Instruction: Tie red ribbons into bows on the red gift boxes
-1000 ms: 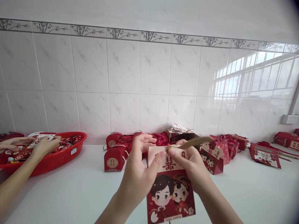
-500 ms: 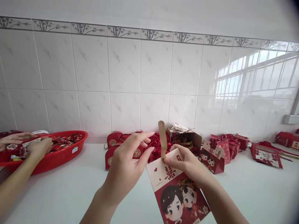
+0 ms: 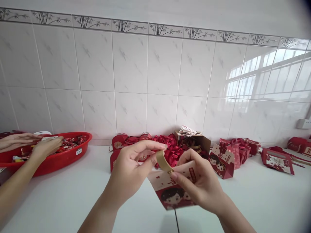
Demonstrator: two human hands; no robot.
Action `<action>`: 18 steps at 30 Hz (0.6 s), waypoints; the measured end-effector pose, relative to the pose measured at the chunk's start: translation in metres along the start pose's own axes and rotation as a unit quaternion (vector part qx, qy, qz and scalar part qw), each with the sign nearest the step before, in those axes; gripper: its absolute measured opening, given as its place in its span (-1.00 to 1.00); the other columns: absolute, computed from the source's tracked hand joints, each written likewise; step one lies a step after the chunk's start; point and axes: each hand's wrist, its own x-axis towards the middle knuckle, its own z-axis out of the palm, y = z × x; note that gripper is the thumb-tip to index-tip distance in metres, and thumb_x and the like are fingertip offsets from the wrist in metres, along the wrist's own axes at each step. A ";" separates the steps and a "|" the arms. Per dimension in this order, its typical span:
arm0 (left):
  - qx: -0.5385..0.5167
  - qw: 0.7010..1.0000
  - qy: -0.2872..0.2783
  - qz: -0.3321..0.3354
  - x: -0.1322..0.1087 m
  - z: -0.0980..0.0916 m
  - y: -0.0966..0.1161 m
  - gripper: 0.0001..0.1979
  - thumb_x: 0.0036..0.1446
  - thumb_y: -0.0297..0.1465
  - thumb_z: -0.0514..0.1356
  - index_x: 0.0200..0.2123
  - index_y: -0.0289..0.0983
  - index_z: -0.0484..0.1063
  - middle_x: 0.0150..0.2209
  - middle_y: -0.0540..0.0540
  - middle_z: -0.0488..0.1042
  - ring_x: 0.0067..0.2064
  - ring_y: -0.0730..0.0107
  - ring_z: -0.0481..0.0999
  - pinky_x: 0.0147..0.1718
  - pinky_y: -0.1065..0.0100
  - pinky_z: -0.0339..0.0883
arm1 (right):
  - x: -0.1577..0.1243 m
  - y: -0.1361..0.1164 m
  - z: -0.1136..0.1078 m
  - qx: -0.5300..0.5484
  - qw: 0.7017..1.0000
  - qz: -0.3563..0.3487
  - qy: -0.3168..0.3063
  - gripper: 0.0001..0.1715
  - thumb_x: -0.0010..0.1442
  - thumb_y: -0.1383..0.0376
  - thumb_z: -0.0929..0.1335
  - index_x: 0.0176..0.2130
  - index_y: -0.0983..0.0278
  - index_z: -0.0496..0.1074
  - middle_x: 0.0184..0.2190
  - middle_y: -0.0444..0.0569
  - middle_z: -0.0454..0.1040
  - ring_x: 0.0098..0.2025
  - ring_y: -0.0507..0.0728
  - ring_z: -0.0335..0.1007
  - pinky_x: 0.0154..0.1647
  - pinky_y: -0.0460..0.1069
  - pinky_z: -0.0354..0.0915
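Observation:
My left hand (image 3: 136,168) pinches the free end of a gold-tan strap (image 3: 163,161), which curves over in an arch. The strap's other end meets the top of a cream and red card gift box (image 3: 173,194) printed with two cartoon heads and hearts. My right hand (image 3: 199,181) grips that box at its top edge, thumb in front beside a small brass-coloured stud at the strap's base. The box is tilted, held above the white table, and its right side is hidden behind my right hand.
At the left, another person's hands (image 3: 47,149) work over a red plastic basin (image 3: 80,152) of wrapped sweets. Along the wall stand red ribbon bows (image 3: 170,144), an open cardboard box (image 3: 205,145) of straps, a finished-looking gift box (image 3: 222,161) and red bags (image 3: 239,152).
My left hand has closed on the strap's upper end and bent it from upright into an arch. The gift box has tipped, its lower end rising. The other person's hand moved right over the basin.

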 end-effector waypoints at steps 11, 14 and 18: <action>-0.130 0.988 -0.077 -0.018 -0.010 0.003 0.017 -0.95 0.15 -0.39 0.25 -0.28 -0.17 0.51 -0.29 0.01 0.59 -0.27 0.40 0.61 -0.29 0.49 0.52 | -0.006 -0.013 -0.003 -0.140 0.961 -0.222 0.090 -0.74 0.08 0.50 0.36 -0.30 0.24 0.21 -0.49 -0.09 0.37 -0.49 0.04 0.28 -0.54 -0.06 0.18; -0.126 0.989 -0.077 0.007 -0.011 0.001 0.017 -0.93 0.16 -0.41 0.24 -0.27 -0.15 0.51 -0.29 0.02 0.59 -0.26 0.42 0.60 -0.29 0.51 0.51 | -0.006 -0.016 -0.004 -0.145 0.956 -0.237 0.090 -0.74 0.08 0.50 0.36 -0.29 0.25 0.21 -0.48 -0.07 0.38 -0.49 0.05 0.30 -0.53 -0.04 0.20; -0.106 0.989 -0.090 0.046 -0.013 0.000 0.017 -0.89 0.17 -0.45 0.22 -0.26 -0.13 0.52 -0.30 0.05 0.59 -0.28 0.47 0.59 -0.30 0.54 0.49 | -0.008 -0.020 -0.005 -0.145 0.954 -0.246 0.088 -0.73 0.07 0.49 0.37 -0.29 0.26 0.21 -0.48 -0.05 0.40 -0.49 0.07 0.33 -0.53 -0.03 0.23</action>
